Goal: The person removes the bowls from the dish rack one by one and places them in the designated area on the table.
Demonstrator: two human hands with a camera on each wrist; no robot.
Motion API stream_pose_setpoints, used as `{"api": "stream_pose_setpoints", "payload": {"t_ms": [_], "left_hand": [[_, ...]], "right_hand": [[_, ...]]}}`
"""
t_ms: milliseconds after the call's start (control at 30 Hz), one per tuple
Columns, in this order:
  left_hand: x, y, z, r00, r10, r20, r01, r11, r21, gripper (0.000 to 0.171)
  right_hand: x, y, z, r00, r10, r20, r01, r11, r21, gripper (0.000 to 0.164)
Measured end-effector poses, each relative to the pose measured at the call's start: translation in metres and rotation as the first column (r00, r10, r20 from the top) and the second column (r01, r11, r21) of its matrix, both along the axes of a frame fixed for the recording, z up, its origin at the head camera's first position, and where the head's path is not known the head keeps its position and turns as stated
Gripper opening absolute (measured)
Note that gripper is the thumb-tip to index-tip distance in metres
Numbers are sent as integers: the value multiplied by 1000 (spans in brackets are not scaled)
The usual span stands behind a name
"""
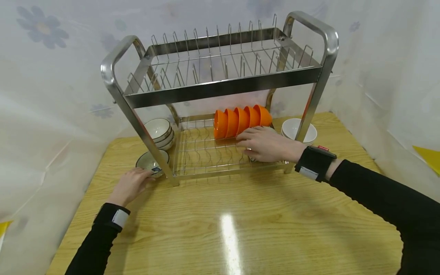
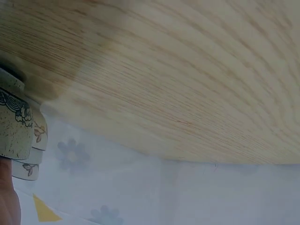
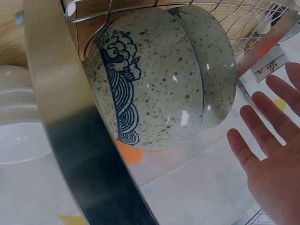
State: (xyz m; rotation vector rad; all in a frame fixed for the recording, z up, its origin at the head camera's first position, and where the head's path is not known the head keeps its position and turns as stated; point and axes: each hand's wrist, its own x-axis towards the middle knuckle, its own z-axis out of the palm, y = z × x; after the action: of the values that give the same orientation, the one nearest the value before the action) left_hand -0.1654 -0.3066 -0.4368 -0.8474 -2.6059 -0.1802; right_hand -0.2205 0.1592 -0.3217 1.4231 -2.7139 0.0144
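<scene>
My left hand (image 1: 132,185) is at the near rim of a speckled bowl with a blue wave pattern (image 1: 151,160), pinching it beside the rack's front left leg. In the left wrist view that bowl (image 2: 13,126) stands on the table, a finger hooked over its rim. My right hand (image 1: 262,143) reaches into the lower tier of the metal dish rack (image 1: 220,175). Its fingers are spread and hold nothing in the right wrist view, beside two nested speckled bowls (image 3: 150,84) standing on edge in the wires. In the head view this hand mostly hides those bowls.
Several orange bowls (image 1: 232,123) stand on edge in a row at the back of the lower tier. Patterned white bowls (image 1: 158,130) are stacked left of the rack, plain white bowls (image 1: 299,130) right of it. The upper tier (image 1: 213,57) spans above both hands.
</scene>
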Motion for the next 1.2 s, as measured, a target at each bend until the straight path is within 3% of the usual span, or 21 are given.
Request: {"api": "stream_pose_setpoints", "payload": {"t_ms": [200,400,533,667,800,933,1033,1100,1200], "left_hand": [[0,-1,0,1000,-2,27,2,1000,9,13],[1,-3,0,998,-8,68,5,999,40,13],[3,-3,3,989,46,142,-55,997,61,19],[5,-1,7,969,109,221,-133,986,96,28],[9,1,11,967,120,227,-155,977,144,28],[12,5,17,987,82,135,-112,966,234,24],[12,7,19,999,38,-7,-34,946,323,21],[12,8,21,992,12,-124,36,925,379,19],[11,9,22,956,2,-293,125,901,416,19]], "right_hand": [[-1,3,0,1000,24,-16,-24,1000,12,26],[-2,9,5,999,23,35,-25,997,72,20],[-4,13,8,998,31,57,-37,993,111,12],[-6,13,8,997,21,81,-34,987,158,19],[-7,10,4,996,2,89,-21,978,209,24],[-9,7,0,998,21,57,-34,971,236,19],[-11,5,-3,999,36,22,-40,970,241,14],[-13,5,-5,999,42,0,-41,971,236,13],[-15,5,-8,998,61,-30,-52,971,235,14]]}}
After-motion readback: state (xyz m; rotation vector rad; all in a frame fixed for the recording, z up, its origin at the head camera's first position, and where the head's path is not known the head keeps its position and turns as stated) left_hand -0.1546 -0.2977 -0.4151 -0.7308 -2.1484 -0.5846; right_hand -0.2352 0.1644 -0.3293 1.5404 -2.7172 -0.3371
